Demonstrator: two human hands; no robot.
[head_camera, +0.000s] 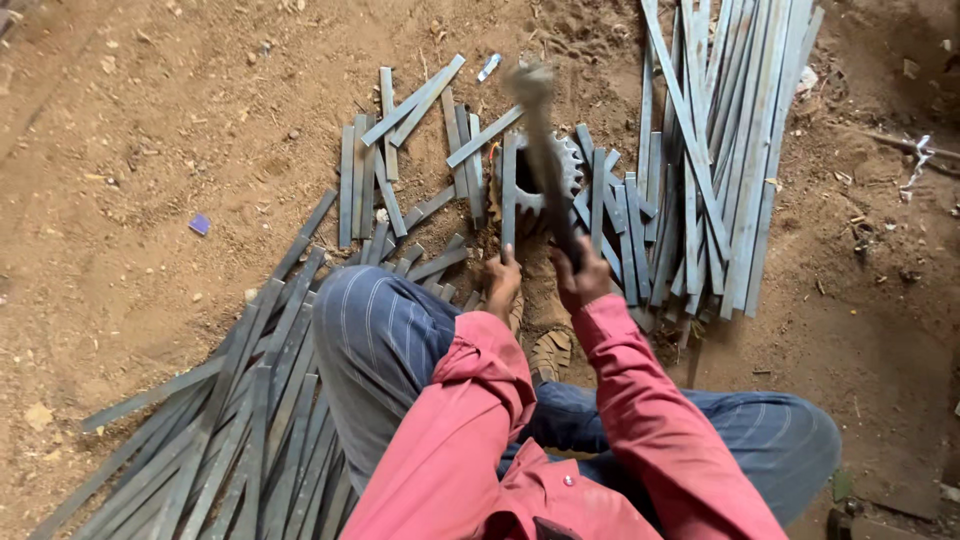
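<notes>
A person sits on dirt among grey metal strips. The right hand (582, 278) grips a blurred hammer (545, 150), apparently mid-swing. The left hand (502, 280) pinches one strip (509, 195) flat across a toothed gear (545, 175). Striking well means fingers staying behind the gear.

Bare dirt floor (130, 200) lies open to the left and far left, free of clutter apart from a small purple scrap (199, 224). Ahead, short metal strips (420, 160) crowd around the toothed gear (560, 175), leaving only narrow gaps. On the right, a dense stack of long strips (730, 150) blocks passage. Another heap of strips (230, 430) fills the lower left, beside the knee. Open dirt lies at the far right.
</notes>
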